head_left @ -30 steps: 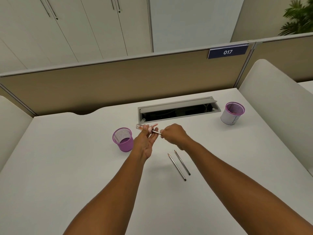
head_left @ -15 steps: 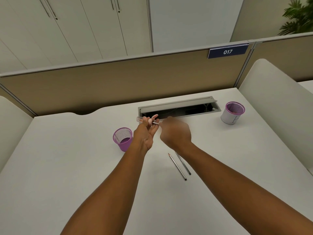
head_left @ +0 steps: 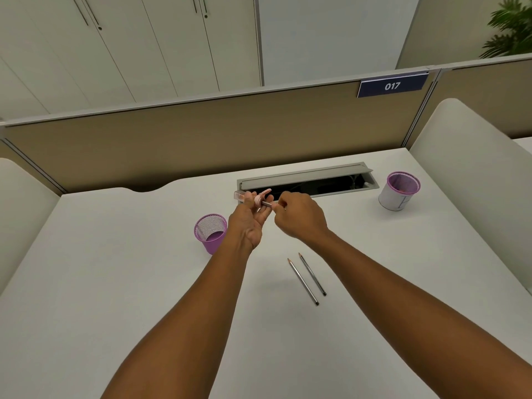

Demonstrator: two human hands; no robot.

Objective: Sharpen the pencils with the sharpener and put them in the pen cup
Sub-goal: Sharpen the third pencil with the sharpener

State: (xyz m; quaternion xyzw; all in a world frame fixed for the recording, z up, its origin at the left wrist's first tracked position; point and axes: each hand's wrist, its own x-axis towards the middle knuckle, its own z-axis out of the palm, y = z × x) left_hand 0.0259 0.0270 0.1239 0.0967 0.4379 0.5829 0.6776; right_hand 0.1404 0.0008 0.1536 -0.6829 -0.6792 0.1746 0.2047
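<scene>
Left hand [head_left: 247, 223] grips the pink sharpener [head_left: 253, 198], right hand [head_left: 298, 217] pinches a pencil [head_left: 267, 203] inserted in it; two pencils [head_left: 308, 279] lie on the desk [head_left: 115, 283] near the purple pen cup [head_left: 210, 232].

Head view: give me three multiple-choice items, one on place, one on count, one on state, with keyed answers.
1. The two loose pencils lie:
A. in the mesh cup
B. on the desk, under the right forearm
C. in the cable tray

2. Purple-rimmed cups on the desk:
A. one
B. two
C. three

3. The sharpener is:
A. held in the left hand, a pencil entering it
B. lying on the desk
C. in a cup

Answers: B, they lie side by side on the white desk; B, the mesh cup and the far cup; A, the left hand holds it while the right hand grips the pencil.
</scene>
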